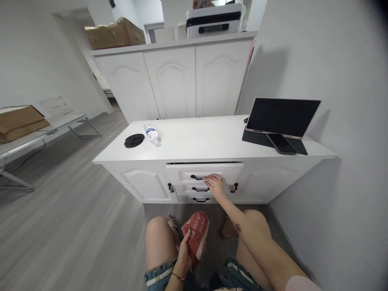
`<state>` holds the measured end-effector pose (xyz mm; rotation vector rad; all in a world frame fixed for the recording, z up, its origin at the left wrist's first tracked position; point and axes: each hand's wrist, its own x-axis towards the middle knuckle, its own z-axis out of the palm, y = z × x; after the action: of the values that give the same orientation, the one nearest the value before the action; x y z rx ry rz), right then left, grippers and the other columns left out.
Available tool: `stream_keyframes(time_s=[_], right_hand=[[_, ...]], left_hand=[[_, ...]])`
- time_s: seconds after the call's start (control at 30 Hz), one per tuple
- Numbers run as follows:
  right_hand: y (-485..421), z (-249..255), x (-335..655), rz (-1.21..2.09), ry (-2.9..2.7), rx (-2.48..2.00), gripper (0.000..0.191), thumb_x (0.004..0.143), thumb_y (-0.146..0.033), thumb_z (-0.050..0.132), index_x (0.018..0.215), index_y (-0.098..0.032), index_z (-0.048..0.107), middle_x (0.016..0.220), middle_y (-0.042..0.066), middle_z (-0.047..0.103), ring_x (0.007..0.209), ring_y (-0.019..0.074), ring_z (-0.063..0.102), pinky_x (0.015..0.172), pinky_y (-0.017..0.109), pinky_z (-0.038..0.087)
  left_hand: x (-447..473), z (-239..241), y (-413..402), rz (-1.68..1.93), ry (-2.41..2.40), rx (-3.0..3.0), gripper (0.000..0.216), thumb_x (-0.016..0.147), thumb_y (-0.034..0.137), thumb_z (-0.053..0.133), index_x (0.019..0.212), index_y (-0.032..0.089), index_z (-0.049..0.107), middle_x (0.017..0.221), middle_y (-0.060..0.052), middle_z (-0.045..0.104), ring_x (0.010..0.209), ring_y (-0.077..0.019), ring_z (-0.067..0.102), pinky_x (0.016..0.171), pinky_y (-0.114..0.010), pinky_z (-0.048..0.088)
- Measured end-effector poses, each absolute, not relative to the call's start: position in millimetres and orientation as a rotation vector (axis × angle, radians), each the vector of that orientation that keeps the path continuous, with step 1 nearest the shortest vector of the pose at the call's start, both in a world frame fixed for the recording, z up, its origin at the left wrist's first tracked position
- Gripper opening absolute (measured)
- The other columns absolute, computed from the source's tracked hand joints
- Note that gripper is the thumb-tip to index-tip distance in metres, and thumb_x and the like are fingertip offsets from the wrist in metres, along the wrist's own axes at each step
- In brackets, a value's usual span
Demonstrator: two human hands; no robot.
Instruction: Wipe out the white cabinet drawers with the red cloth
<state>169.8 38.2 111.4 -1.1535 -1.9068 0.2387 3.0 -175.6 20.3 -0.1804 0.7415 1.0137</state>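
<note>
My left hand [185, 252] is closed around a red cloth [197, 230] with pale lettering and a pale edge, held low between my knees. My right hand [216, 188] reaches forward to the top drawer [182, 173], its fingers bent over the right end of the black drawer handle [196, 177]. A dark gap along the upper edge shows that this drawer stands slightly out. Below it are two more drawers with black handles, the middle handle [199, 189] partly behind my hand and the bottom handle [200, 200] in plain view.
On the white cabinet top [194, 139] lie a plastic bottle [151, 132], a black round object [134, 140], a propped dark-screened tablet or laptop [281, 117] and a phone [281, 144]. Cardboard boxes [115, 34] and a suitcase [215, 22] are behind. A wall [339, 194] borders the right.
</note>
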Motion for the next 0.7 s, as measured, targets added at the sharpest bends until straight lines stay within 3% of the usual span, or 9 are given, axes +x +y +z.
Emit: stream_keyframes(time_s=[0.17,0.47,0.57,0.63,0.7], right_hand=[[59,112,171,0.268,-1.901,-1.121,0.020,0.089,-0.029,0.053,0.096,-0.025,0.072,0.092,0.002,0.073,0.099,0.0204,0.054,0.087,0.038,0.044],[67,124,172,0.324,-1.955,-1.130,0.023,0.087,-0.024,0.052,0.101,-0.025,0.071,0.090,0.004,0.071,0.103,0.0222,0.054,0.089,0.039,0.047],[48,121,175,0.229,-2.049,-1.138,0.032,0.088,-0.024,0.049,0.116,-0.024,0.064,0.113,0.007,0.065,0.114,0.0231,0.051,0.094,0.043,0.045],[20,104,181,0.141,-2.080,-1.153,0.039,0.088,-0.024,0.047,0.126,-0.023,0.056,0.133,0.010,0.052,0.123,0.0244,0.046,0.098,0.045,0.043],[-16,75,189,0.152,-2.139,-1.139,0.041,0.088,-0.023,0.045,0.128,-0.024,0.053,0.132,0.010,0.053,0.120,0.0233,0.050,0.098,0.044,0.045]], left_hand=[[1,-1,-179,1.061,0.680,-0.130,0.069,0.089,0.038,0.045,0.146,0.003,0.026,0.113,-0.020,0.067,0.102,-0.0306,0.065,0.104,-0.043,0.036],[12,-1,-187,1.139,0.727,-0.109,0.065,0.087,0.037,0.051,0.141,0.003,0.037,0.111,-0.019,0.068,0.104,-0.0290,0.064,0.104,-0.039,0.037],[18,1,-187,1.121,0.708,-0.123,0.062,0.088,0.034,0.049,0.141,0.005,0.038,0.112,-0.018,0.068,0.106,-0.0284,0.063,0.106,-0.040,0.036],[21,4,-190,1.114,0.690,-0.162,0.058,0.089,0.033,0.048,0.141,0.007,0.040,0.115,-0.017,0.067,0.110,-0.0282,0.061,0.106,-0.040,0.036],[24,6,-195,1.159,0.696,-0.208,0.056,0.089,0.030,0.047,0.141,0.011,0.040,0.116,-0.014,0.067,0.113,-0.0272,0.059,0.106,-0.038,0.037]])
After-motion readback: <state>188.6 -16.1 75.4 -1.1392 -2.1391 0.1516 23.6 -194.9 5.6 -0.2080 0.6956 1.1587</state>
